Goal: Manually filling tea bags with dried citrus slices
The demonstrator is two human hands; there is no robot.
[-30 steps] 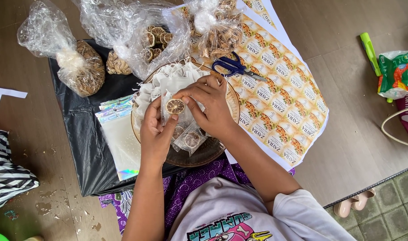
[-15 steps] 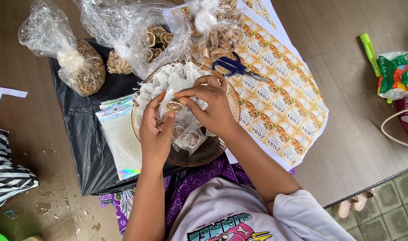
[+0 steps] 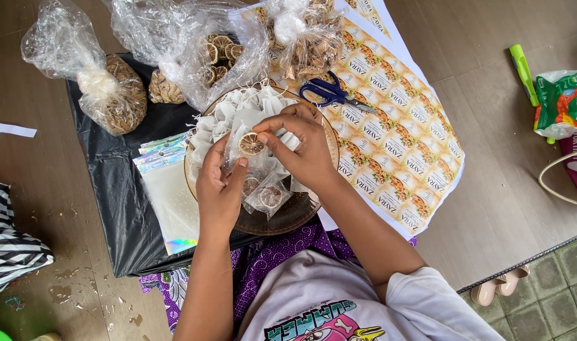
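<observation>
Packing step in hand, by the look of it: dried slice [image 3: 251, 144] going into a small clear pouch [image 3: 241, 140]. Right hand [image 3: 299, 144] pinching the slice between thumb and fingertips, narrow grip, just above the tray [image 3: 317, 205]. Left hand [image 3: 220, 189] cupped under the pouch, fingers half curled, holding it up beside the slice. Filled pouches [image 3: 266, 194] lying on the tray just below the hands; white bags [image 3: 238, 113] heaped at the far rim. Near the tray: scissors [image 3: 329, 92] on a label sheet [image 3: 396, 145], foil pouches [image 3: 168, 189] on black plastic [image 3: 118, 208], bags of dried fruit [image 3: 111, 95] beyond. Next move probably calling for a steady pouch mouth and the slice pushed fully in, flat.
</observation>
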